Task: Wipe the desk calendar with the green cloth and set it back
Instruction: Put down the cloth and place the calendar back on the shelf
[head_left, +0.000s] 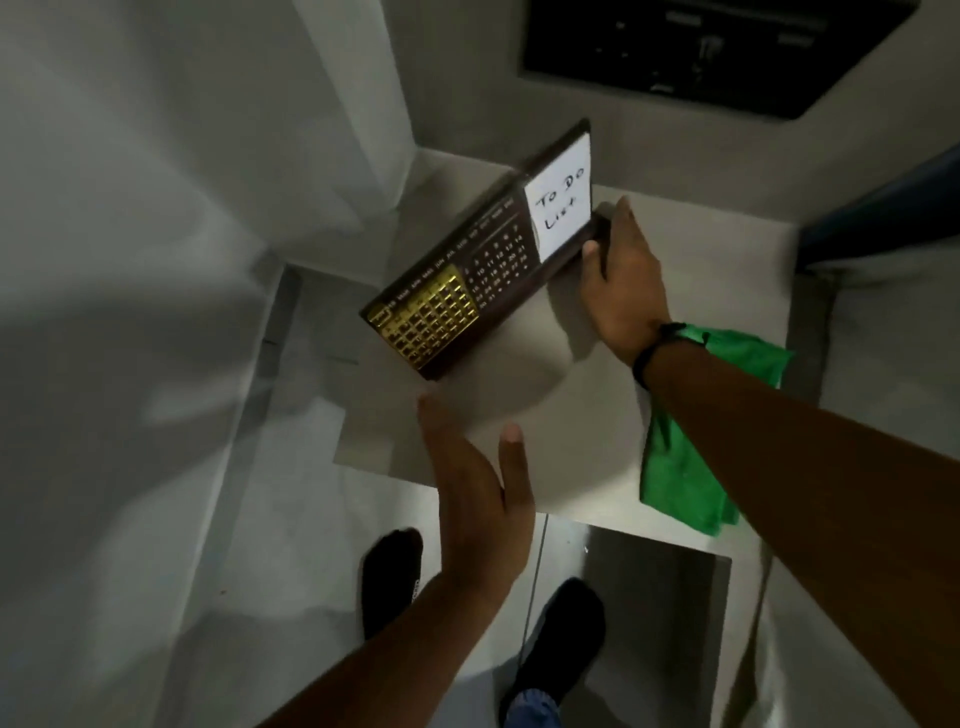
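A dark brown desk calendar (467, 280) with a gold sliding grid and a white "To Do List" note stands tilted on a small white table (519, 415). My right hand (621, 280) grips the calendar's right end, thumb on its front edge. My left hand (475, 493) hovers open just below the calendar's left corner, fingers spread, touching nothing. The green cloth (691, 457) lies crumpled on the table's right side, partly hidden under my right forearm.
White walls close in at the left and behind the table. A dark panel (711, 52) hangs on the wall above. My feet in dark shoes (395, 577) stand on the pale floor below the table's front edge.
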